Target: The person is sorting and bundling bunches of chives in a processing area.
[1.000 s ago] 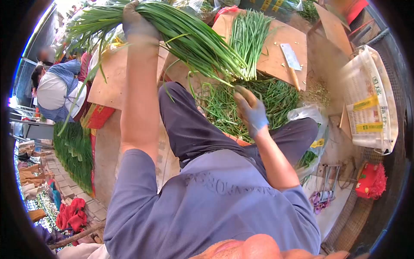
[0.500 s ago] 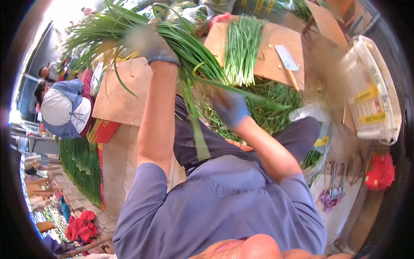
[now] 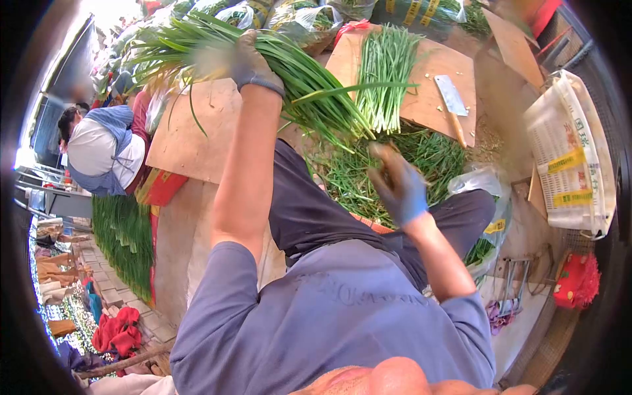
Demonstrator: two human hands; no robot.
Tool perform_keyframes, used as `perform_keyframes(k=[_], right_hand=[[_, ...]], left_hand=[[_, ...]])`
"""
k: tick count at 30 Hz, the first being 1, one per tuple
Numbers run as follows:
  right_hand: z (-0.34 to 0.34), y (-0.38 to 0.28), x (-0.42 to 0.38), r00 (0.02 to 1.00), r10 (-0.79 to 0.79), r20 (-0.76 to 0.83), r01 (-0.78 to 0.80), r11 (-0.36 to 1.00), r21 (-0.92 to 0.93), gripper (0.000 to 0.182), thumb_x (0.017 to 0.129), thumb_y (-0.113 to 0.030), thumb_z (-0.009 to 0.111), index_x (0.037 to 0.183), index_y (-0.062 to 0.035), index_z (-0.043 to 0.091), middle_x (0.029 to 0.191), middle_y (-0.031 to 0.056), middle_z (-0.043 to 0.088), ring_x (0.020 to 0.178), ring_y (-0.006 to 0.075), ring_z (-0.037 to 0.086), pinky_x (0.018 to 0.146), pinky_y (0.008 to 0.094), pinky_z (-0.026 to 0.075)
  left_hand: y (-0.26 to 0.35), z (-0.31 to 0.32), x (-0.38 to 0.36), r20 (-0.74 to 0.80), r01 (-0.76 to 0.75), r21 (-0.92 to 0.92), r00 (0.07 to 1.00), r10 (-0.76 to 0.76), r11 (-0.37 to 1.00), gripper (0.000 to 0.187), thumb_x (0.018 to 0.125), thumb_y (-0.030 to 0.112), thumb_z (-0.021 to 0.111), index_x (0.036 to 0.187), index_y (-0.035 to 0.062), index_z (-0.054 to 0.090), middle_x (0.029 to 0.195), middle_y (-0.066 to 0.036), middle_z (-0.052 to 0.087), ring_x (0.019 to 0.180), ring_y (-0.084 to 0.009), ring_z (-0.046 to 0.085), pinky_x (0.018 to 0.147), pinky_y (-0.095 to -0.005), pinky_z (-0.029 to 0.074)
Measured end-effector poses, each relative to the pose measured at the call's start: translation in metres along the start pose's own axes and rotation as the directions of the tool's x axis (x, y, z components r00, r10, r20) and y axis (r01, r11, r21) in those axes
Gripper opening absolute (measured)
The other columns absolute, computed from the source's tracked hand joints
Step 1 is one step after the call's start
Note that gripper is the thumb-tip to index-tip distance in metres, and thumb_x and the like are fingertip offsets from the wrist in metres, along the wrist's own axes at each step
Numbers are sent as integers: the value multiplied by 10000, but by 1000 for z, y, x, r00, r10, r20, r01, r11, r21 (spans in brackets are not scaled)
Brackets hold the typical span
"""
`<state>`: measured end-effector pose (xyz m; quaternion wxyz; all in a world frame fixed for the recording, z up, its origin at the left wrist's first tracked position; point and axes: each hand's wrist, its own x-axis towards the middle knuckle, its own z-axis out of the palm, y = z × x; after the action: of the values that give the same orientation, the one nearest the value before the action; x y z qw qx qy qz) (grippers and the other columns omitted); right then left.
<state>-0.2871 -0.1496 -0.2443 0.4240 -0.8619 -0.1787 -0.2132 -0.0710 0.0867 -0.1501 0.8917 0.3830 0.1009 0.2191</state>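
Observation:
My left hand [image 3: 255, 67], in a grey glove, is closed around a thick bunch of garlic chives [image 3: 306, 79]. The long green leaves fan out to the left, and the stem ends point down to the right. My right hand [image 3: 400, 184], in a blue glove with brownish fingers, is below those stem ends, apart from them. Its fingers are spread and I see nothing in them. Beneath it lies a heap of loose green trimmings [image 3: 352, 181]. Beyond, a second bunch of chives [image 3: 385, 76] lies on a wooden board [image 3: 431, 105], beside a cleaver [image 3: 451, 99] with a wooden handle.
Another board [image 3: 194, 141] stands at the left, near a seated person [image 3: 99, 148]. More chives [image 3: 122, 243] are stacked on the floor there. A white basket [image 3: 569, 158] and a red bag [image 3: 576, 280] are at the right. Filled plastic bags [image 3: 299, 26] line the back.
My right hand has drawn away from the bunch, down and to the right, and its fingers are apart. The loose leaves hanging from the bunch toward my lap are gone. My left hand keeps its hold.

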Motion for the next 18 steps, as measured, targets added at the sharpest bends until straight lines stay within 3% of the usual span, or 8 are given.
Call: perform_keyframes(k=[3, 7, 10, 12, 13, 16, 17, 18], right_hand=[[41, 9, 55, 990, -92, -105, 83, 993, -85, 515, 804, -128, 750, 1288, -112, 576, 852, 124, 645, 726, 301, 647, 651, 377, 515], [50, -6, 110, 939, -327, -110, 286, 917, -279, 206, 893, -215, 676, 1060, -98, 646, 829, 107, 620, 742, 266, 617, 686, 382, 495], [37, 0, 114, 939, -40, -342, 140, 952, 273, 219, 890, -250, 704, 1056, -121, 645, 856, 58, 661, 703, 191, 626, 623, 311, 478], [23, 7, 116, 934, 215, -284, 43, 724, 688, 151, 922, -227, 684, 1004, -102, 657, 864, 16, 669, 736, 96, 596, 626, 259, 459], [3, 1, 114, 931, 359, -62, -161, 559, 813, 105, 937, -196, 667, 968, -96, 665, 863, 8, 671, 751, 59, 571, 646, 235, 464], [-9, -14, 112, 958, 285, 28, -174, 501, 847, 101, 923, -167, 661, 950, -70, 665, 818, 25, 676, 724, 88, 577, 645, 274, 480], [16, -4, 117, 978, -181, -104, 205, 926, 316, 133, 907, -167, 643, 986, -60, 656, 821, 108, 687, 712, 187, 625, 664, 320, 502], [9, -20, 131, 954, -131, 270, 116, 991, 73, 139, 883, -144, 627, 996, -68, 652, 840, 199, 664, 773, 295, 658, 697, 353, 515]], left_hand=[[-1, 9, -22, 24, 23, 20, 999, -24, 1000, 148, 816, 190, 627, 880, 57, 626, 842, -98, 659, 714, -269, 650, 706, -432, 562], [-16, 13, -28, -12, -55, 49, 998, 56, 997, 161, 811, 195, 654, 878, 53, 624, 822, -80, 642, 691, -242, 643, 672, -405, 558], [4, 22, -43, -13, -27, 111, 1000, 28, 993, 182, 820, 224, 658, 897, 64, 617, 813, -62, 631, 702, -220, 634, 675, -398, 544], [12, 20, -44, 7, 57, 131, 998, -59, 990, 183, 825, 228, 648, 906, 68, 615, 814, -61, 631, 715, -219, 631, 685, -393, 539], [7, 19, -36, 11, 105, 75, 994, -106, 992, 181, 831, 230, 633, 905, 65, 615, 826, -68, 639, 737, -228, 631, 703, -379, 537], [1, 17, -26, 75, 129, 26, 989, -131, 991, 177, 829, 217, 627, 910, 60, 617, 842, -80, 648, 738, -243, 635, 709, -381, 543], [-5, 19, -32, 123, 78, 29, 989, -81, 997, 178, 833, 216, 630, 918, 61, 620, 854, -86, 653, 735, -251, 642, 716, -386, 551], [-12, 20, -36, 120, 96, 50, 988, -101, 994, 175, 835, 214, 631, 918, 61, 621, 855, -88, 653, 731, -251, 641, 711, -384, 551]])
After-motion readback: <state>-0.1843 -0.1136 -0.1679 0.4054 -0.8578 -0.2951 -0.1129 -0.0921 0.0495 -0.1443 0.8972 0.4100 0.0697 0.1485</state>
